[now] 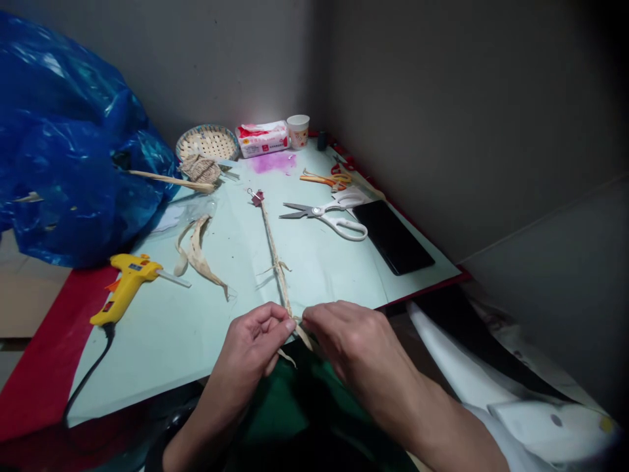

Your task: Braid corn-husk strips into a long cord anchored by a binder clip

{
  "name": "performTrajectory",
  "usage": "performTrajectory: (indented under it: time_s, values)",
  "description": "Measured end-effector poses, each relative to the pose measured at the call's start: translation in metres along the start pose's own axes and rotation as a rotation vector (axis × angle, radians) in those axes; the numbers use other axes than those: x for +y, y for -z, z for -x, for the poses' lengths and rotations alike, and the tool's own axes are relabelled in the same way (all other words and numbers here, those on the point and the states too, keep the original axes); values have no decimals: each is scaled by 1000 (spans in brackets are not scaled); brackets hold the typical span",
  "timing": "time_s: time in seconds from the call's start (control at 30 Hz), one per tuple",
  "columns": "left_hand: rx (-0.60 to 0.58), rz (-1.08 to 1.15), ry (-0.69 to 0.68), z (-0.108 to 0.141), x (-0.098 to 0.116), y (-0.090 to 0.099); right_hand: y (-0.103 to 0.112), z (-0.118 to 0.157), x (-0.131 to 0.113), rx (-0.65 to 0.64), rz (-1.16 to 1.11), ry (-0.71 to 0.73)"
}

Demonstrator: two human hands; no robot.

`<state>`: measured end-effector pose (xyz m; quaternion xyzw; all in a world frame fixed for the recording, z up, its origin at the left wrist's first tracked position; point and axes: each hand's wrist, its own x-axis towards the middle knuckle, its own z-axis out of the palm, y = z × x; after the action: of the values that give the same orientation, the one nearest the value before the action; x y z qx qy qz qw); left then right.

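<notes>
A long, thin braid of pale dried husk (273,252) runs down the middle of the table. At its far end a binder clip (257,198) grips it. My left hand (263,337) pinches the near end of the braid between thumb and fingers. Close beside it, my right hand (351,334) has its fingers bent together at the same end; their tips and whatever they hold are mostly hidden. Loose strip ends hang below both hands.
White-handled scissors (324,215) lie beside a black phone (393,236). On the left are a yellow glue gun (126,285), loose husks (199,252) and a large blue bag (73,144). A basket (209,141), tissues (263,137) and a cup (298,131) stand behind.
</notes>
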<state>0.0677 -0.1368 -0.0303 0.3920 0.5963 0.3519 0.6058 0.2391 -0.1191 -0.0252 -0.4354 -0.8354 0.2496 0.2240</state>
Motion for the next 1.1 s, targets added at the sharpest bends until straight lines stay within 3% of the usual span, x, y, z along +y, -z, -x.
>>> performTrajectory:
  time_s: [0.17,0.33,0.6,0.87,0.97,1.1]
  values:
    - [13,-32,11,1,0,-2,-20,16,-8,357,269,169]
    - [-59,245,76,3,2,-1,-43,27,-11,519,243,248]
    - [-148,518,169,2,-1,7,-44,30,-1,484,220,350]
    - [-57,406,64,8,-8,0,-38,29,-4,447,289,385]
    - [-59,290,54,10,-8,-1,-23,27,-12,404,263,320]
    - [-58,156,74,12,-6,-1,3,18,-15,340,54,132]
